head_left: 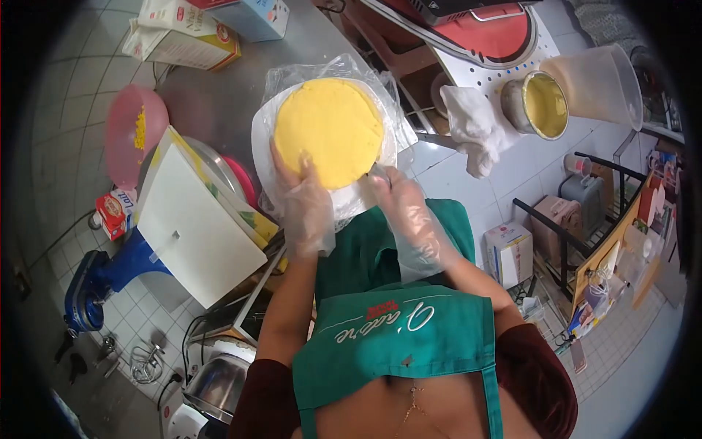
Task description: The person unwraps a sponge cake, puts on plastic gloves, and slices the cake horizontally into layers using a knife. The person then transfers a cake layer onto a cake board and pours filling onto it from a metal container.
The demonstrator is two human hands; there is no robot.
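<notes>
A round, flat yellow cake layer lies on a white plate with clear plastic film around it. Both hands wear clear plastic gloves. My left hand rests at the cake's lower left edge, its fingers on the side and top of the cake. At the lower right edge, my right hand is closed around a small dark-grey tool that touches or nearly touches the cake's side. Most of the tool is hidden by the fingers.
Left of the plate are a pink bowl with yellow crumbs, a white board and a blue mixer. Cartons stand at the top. To the right are a white cloth, a metal pot and a clear container.
</notes>
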